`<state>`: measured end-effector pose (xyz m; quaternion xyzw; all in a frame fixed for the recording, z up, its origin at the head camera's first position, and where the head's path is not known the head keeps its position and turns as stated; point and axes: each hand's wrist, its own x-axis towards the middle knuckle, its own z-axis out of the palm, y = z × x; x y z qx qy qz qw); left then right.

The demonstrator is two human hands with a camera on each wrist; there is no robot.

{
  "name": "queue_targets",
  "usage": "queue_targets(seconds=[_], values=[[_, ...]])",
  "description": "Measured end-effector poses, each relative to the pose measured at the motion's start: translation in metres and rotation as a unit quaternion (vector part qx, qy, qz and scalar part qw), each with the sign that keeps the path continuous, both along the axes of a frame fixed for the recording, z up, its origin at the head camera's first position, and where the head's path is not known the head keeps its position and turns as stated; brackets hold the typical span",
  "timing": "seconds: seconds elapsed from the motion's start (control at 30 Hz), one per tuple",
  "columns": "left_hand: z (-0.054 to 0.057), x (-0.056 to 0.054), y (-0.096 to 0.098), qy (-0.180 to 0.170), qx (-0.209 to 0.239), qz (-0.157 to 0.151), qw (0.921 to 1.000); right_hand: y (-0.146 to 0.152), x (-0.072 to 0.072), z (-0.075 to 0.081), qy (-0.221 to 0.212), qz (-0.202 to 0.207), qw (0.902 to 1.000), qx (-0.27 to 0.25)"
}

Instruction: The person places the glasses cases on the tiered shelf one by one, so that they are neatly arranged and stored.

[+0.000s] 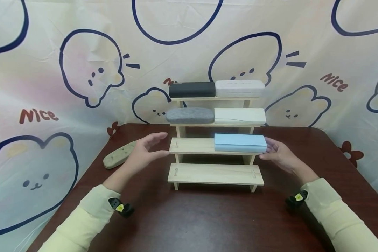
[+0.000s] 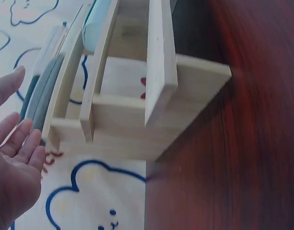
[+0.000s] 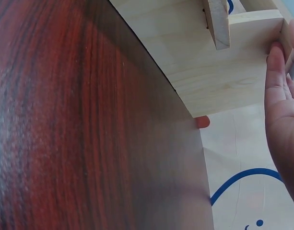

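A four-step wooden display stand [image 1: 215, 174] stands on the dark table. On its second step from the bottom, a light blue glasses case [image 1: 239, 142] lies on the right half. My right hand [image 1: 280, 155] is at that case's right end, its fingers fairly straight against the end and the thumb lower, by the step's edge. In the right wrist view the fingers [image 3: 277, 79] reach up along the stand's side. My left hand [image 1: 148, 148] holds nothing; its fingers and thumb are spread apart close to the left end of the same step.
Above sit a grey felt case [image 1: 190, 115] beside a cream case [image 1: 239, 116], and a black case [image 1: 192, 90] beside a white one [image 1: 239, 88] on top. An olive-green oblong case [image 1: 118, 155] lies on the table, partly behind the left hand. A printed curtain [image 1: 176, 63] hangs behind.
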<state>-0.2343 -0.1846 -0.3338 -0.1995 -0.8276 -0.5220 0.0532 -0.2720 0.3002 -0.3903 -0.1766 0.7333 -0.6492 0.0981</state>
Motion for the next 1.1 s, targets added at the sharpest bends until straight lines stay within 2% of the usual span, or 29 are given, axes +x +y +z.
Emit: queue_targets(seconds=[0.1,0.23,0.5,0.67,0.8,0.97,1.1], values=[[-0.004,0.001,-0.012,-0.004,0.005,0.005,1.0000,0.000,0.000,0.000,0.002,0.000,1.0000,0.004],[-0.016,-0.001,-0.030,-0.009,0.008,0.017,0.9998,0.001,0.000,0.000,0.001,-0.002,1.0000,0.006],[-0.038,-0.007,-0.067,-0.027,-0.001,0.060,0.9978,0.001,-0.001,0.000,0.004,0.000,1.0000,0.005],[-0.043,-0.011,-0.089,-0.030,-0.025,0.106,0.9936,0.002,-0.002,-0.001,0.006,0.002,1.0000,0.006],[-0.045,-0.012,-0.107,-0.046,-0.060,0.149,0.9859,0.002,-0.002,-0.001,0.005,0.000,1.0000,0.008],[-0.049,-0.014,-0.130,-0.083,-0.074,0.171,0.9791,0.002,-0.002,-0.001,0.004,-0.001,0.9999,0.012],[-0.055,-0.016,-0.145,-0.085,-0.076,0.176,0.9779,0.002,-0.002,-0.001,0.005,-0.001,0.9999,0.010]])
